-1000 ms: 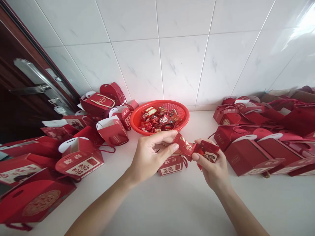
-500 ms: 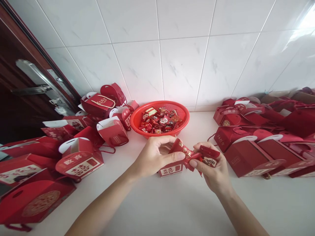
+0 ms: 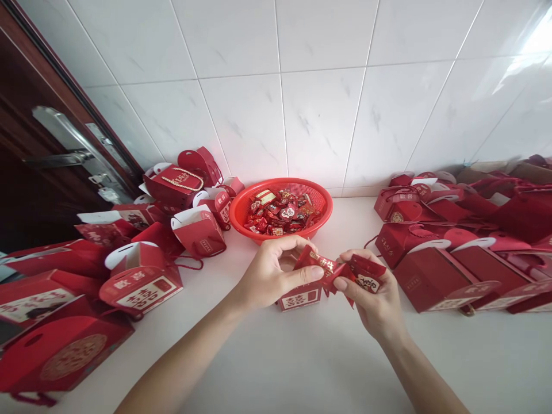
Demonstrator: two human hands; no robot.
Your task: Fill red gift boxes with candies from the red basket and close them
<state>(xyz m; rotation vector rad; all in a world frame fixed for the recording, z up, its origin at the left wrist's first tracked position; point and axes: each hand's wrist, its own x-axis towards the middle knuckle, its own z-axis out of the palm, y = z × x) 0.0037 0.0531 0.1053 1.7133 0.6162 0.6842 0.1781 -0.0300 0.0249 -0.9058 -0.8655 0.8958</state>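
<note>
My left hand (image 3: 273,275) pinches a red wrapped candy (image 3: 321,265) with gold print between thumb and fingers. Close beside it, my right hand (image 3: 373,296) is closed on another red wrapped candy (image 3: 367,282) with a pale label, and its thumb tip meets the end of the first candy's wrapper. Beneath the hands stands a small red gift box (image 3: 301,299) on the white table, its upper part hidden by my left hand and the candy. Just behind, a red plastic basket (image 3: 238,215) holds a heap of wrapped candies (image 3: 282,213).
Several red gift boxes (image 3: 144,279) crowd the left of the white table (image 3: 276,362). More red boxes (image 3: 435,276) stand in rows on the right. A white tiled wall (image 3: 319,126) rises behind; a dark door with a metal handle (image 3: 64,129) is at the left.
The candy in my left hand has tilted slightly and shifted a little. Both hands keep their grip in nearly the same place, and the view has moved very slightly.
</note>
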